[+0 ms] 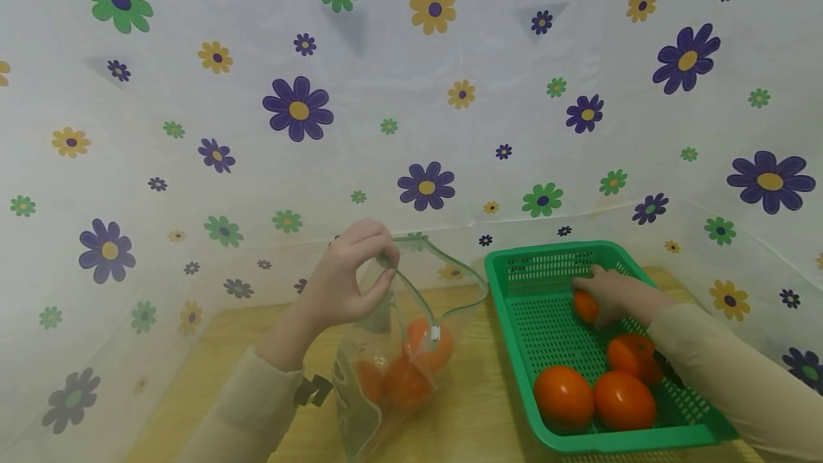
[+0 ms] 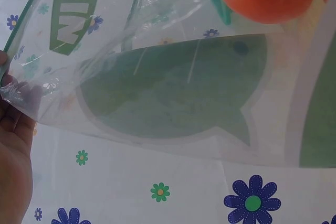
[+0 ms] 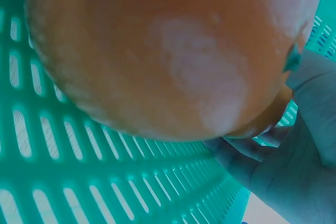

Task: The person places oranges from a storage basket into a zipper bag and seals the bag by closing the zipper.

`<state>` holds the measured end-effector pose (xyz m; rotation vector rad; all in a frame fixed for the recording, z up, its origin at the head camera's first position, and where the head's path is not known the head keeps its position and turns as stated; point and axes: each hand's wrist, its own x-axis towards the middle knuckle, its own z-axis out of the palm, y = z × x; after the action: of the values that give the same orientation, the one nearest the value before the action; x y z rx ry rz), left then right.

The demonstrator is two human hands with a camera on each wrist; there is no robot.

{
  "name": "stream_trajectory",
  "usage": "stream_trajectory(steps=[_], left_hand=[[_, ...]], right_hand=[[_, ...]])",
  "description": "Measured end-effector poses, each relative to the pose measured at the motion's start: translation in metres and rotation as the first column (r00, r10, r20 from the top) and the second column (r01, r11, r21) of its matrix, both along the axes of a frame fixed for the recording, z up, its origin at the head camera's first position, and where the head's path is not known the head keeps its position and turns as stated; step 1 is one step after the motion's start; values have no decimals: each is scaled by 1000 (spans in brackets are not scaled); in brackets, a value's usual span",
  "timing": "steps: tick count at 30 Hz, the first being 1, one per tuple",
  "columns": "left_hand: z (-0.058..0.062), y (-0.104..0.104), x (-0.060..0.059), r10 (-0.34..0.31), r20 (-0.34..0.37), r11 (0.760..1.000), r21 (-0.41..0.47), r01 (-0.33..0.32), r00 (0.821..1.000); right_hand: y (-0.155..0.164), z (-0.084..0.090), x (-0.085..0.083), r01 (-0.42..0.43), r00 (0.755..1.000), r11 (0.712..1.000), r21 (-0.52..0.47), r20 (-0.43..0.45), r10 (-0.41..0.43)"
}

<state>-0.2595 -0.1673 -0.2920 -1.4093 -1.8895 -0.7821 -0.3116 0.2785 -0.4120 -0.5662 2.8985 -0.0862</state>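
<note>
My left hand [image 1: 356, 274] pinches the rim of a clear zip bag [image 1: 379, 306] between thumb and fingers. The bag's mouth gapes, and its white slider [image 1: 435, 333] hangs at the near side. Several oranges [image 1: 406, 383] lie in the bag. Green fish-shaped prints [image 2: 178, 87] show on its side in the left wrist view. Inside a green basket [image 1: 514, 349], my right hand [image 1: 614, 295] curls its fingers round an orange [image 1: 586, 306]. In the right wrist view a nearer orange [image 3: 157, 56] partly covers the held one [image 3: 270, 114].
Nearer me in the basket lie more oranges [image 1: 564, 397], below the right forearm. Bag and basket stand side by side on a wooden table [image 1: 469, 391]. A white flower-printed sheet [image 1: 386, 156] rises behind and at both sides.
</note>
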Motion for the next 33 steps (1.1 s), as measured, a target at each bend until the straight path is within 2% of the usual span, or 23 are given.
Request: stream_trajectory(steps=[15,26,33], left_hand=[[1,1,0,1,-7,1000,-8,-1,1000],[1,1,1,10,5,1000,-13,-10,1000],[1,0,1,10,2,1000,-13,-10,1000]], right_hand=[[2,-1,0,-16,1000,1000,8,-3,16],[4,6,1,-48,999,999,4,-24,48],[2,11,1,-51,999,998,34,-17,52]])
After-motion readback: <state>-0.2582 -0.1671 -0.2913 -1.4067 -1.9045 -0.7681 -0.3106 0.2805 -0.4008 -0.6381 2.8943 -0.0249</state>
